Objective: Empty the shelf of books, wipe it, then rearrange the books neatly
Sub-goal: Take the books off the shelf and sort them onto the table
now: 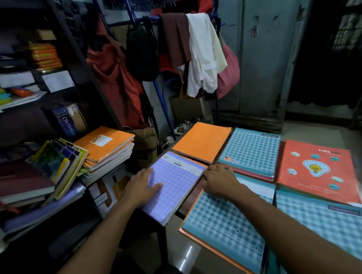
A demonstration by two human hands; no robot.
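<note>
**Both hands on the purple notebook at the table's edge**

The left hand [144, 188] is lying flat on the cover of the purple checked notebook [174, 183], fingers straight and spread, pressing down rather than gripping. The right hand [217, 182] is sitting at the notebook's right edge, fingers curled down against that edge; whether they are actually pinching it, I cannot tell from here.

The notebook is resting on a small stack at the near left corner of the table [192, 254], overhanging the edge a little. Lying around it on the table are an orange notebook [202, 140] just behind, a blue checked notebook [252, 152] beside that, a red notebook with a lightbulb drawing [318, 172] at the far right, and two more blue checked ones, the nearer [224, 230] just under the right forearm.

Over on the left, the shelf [80, 57] is standing full: an orange-topped pile of notebooks [106, 146], a dictionary [66, 122] leaning upright behind it, and a tilted heap of books [58, 165] beside that. Clothes [201, 53] are hanging on a rack behind.
</note>
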